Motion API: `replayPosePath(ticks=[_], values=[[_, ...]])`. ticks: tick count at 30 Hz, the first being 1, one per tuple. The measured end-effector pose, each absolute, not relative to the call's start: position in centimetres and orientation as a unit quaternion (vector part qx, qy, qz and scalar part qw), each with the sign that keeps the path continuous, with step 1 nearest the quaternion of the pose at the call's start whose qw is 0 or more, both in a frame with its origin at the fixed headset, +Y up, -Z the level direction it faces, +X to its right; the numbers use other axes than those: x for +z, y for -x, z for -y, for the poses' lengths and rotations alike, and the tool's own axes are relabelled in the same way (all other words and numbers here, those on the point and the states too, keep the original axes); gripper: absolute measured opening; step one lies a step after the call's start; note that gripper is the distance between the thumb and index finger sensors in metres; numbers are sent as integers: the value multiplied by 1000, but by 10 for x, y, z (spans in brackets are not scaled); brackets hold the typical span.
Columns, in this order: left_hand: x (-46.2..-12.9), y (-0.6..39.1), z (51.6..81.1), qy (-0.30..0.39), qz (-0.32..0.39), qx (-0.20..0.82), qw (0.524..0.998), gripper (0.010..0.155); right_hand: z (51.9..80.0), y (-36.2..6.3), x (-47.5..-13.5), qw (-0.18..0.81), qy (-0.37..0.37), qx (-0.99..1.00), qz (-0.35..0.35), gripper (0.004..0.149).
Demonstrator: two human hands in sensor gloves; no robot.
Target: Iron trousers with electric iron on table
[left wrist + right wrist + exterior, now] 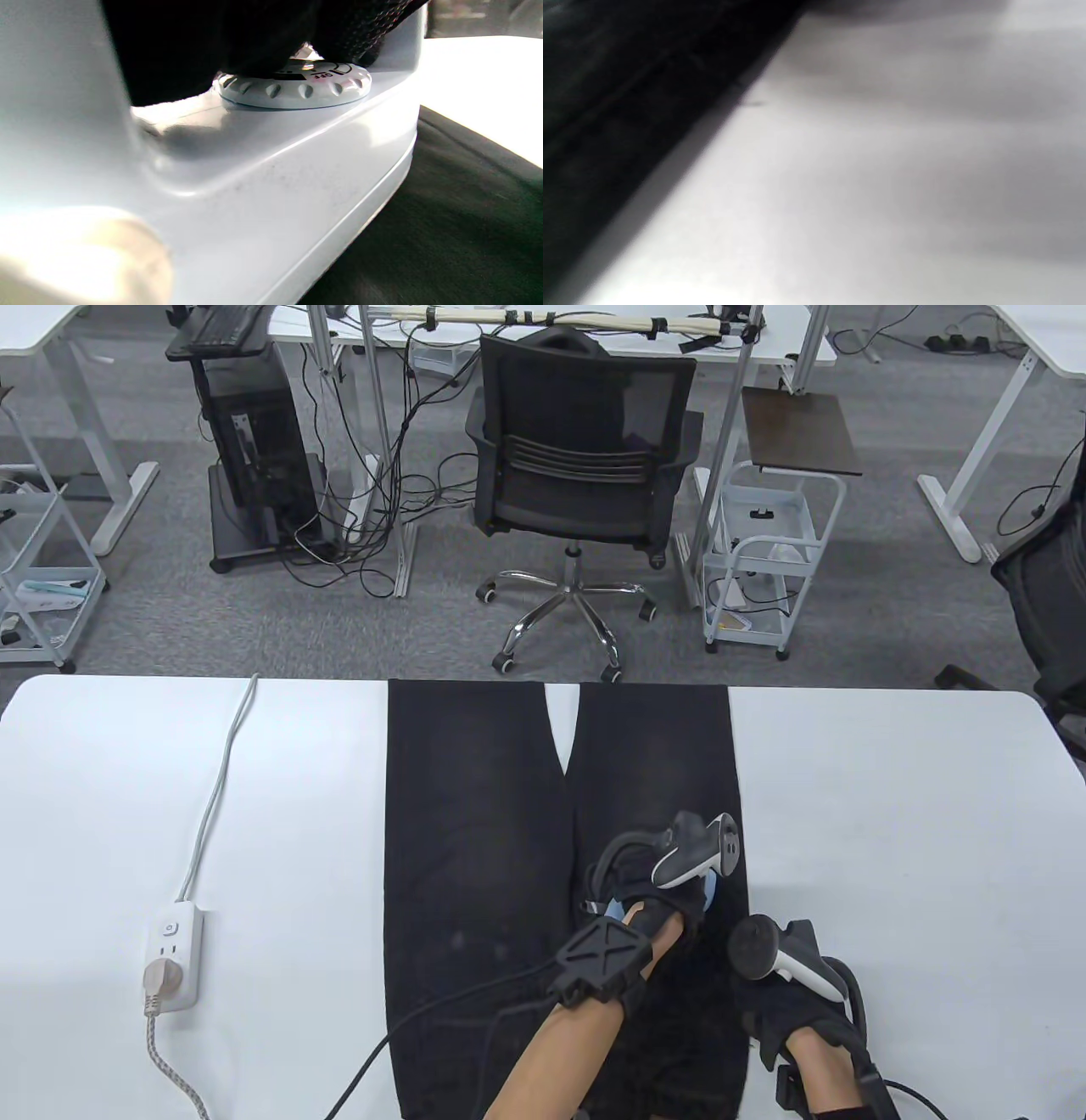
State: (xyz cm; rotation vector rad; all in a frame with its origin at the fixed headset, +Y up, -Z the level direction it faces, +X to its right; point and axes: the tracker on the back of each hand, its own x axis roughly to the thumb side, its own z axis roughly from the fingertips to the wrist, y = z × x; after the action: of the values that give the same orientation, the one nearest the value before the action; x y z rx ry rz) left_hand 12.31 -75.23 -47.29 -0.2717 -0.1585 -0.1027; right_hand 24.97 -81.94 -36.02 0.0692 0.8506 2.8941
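Observation:
Black trousers (475, 857) lie flat on the white table (891, 814), legs pointing away from me. My left hand (670, 912) is over the right trouser leg and grips the handle of the electric iron (708, 891), which is mostly hidden under the glove. In the left wrist view the iron's white body (275, 178) sits on the dark cloth (445, 237), with gloved fingers just above its dial (297, 84). My right hand (768, 1010) rests palm down on the trousers' right edge, near me. The right wrist view shows only blurred trousers (606, 106) and table (882, 190).
A white power strip (174, 954) lies at the table's left, with a plug in it and a braided cord (178, 1069) running to the front edge. Beyond the far table edge stand a black office chair (577, 475) and a white trolley (764, 551).

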Motion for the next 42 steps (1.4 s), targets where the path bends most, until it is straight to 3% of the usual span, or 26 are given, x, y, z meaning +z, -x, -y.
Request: replayPosePath(ticks=[8,14,28,35,42], values=[[-502,-112,754,138,17,-34,990,42,819,-250,-360,66,-26,956,-284,67],[-499,-109,756,159,15,-19,987,41,820,-250,-360,68,-27,956,-286,67],[-410,-114,759,191,97,-32,976,41,820,-251,-361,73,-27,955,-285,66],[-361,-112,760,150,128,-37,980,41,820,-252,-361,78,-29,955,-285,67],[-345,-92,747,114,162,-6,980,42,820,-253,-361,81,-31,955,-283,67]])
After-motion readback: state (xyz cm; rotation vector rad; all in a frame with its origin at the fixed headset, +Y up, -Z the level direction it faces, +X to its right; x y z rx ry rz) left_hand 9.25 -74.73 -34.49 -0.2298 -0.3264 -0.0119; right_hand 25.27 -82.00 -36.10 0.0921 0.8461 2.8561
